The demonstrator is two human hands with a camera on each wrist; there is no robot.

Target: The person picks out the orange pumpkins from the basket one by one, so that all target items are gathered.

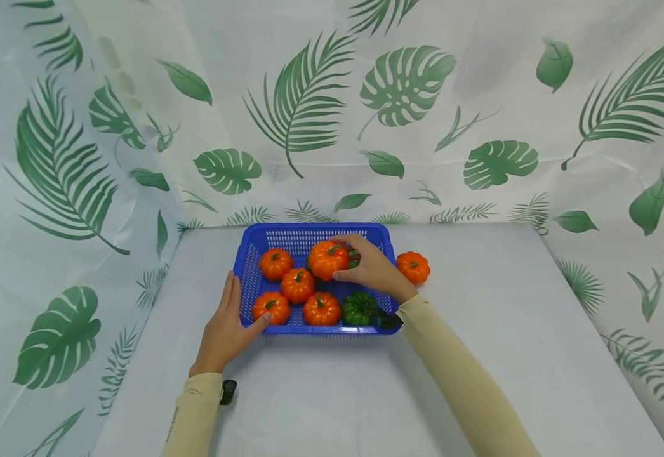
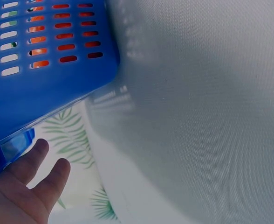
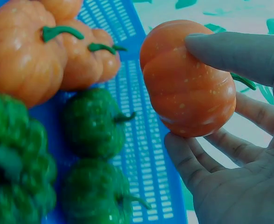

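My right hand (image 1: 365,263) holds a small orange pumpkin (image 1: 329,260) with a green stem over the blue plastic basket (image 1: 315,329). In the right wrist view the thumb lies on one side of the pumpkin (image 3: 186,84) and the fingers on the other. My left hand (image 1: 228,333) rests at the basket's front left corner, the thumb over the rim beside an orange pumpkin (image 1: 271,308) and the fingers straight along the outer left side. In the left wrist view two extended fingers (image 2: 53,182) show beside the basket wall (image 2: 48,93).
Several orange pumpkins, such as one at the back left (image 1: 276,264), lie in the basket. Green pumpkins (image 3: 92,123) sit along its right part, one dark green (image 1: 359,308) near the front. Another orange pumpkin (image 1: 413,268) stands outside, on the white table (image 1: 480,304). Leaf-printed cloth (image 1: 309,127) surrounds the table.
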